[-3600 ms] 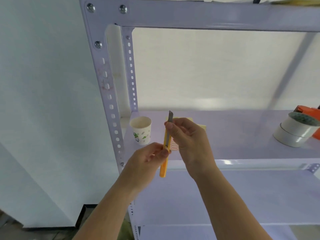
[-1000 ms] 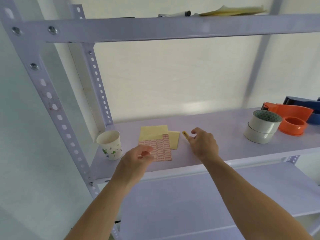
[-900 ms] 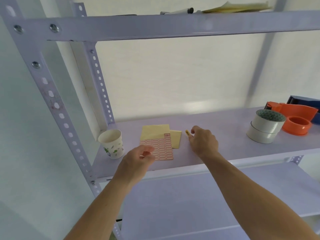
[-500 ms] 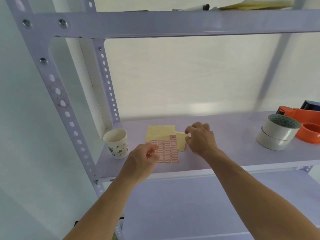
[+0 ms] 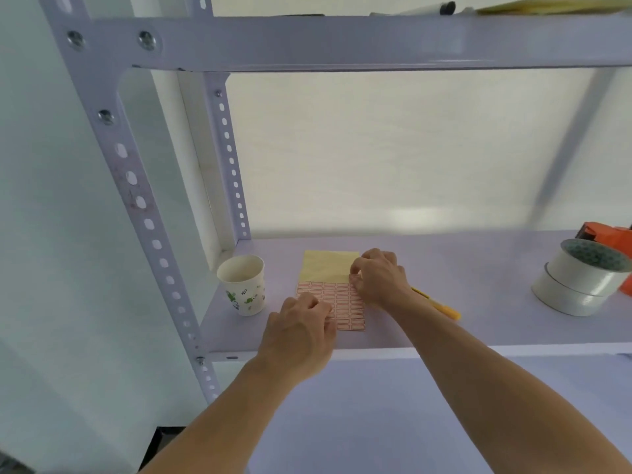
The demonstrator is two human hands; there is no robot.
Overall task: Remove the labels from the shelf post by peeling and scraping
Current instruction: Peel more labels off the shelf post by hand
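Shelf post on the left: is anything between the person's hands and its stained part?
Nothing visible blocks the shelf post's stained stretch. The left hand and right hand are on the label sheet; only a paper cup stands between them and the post, lower down.
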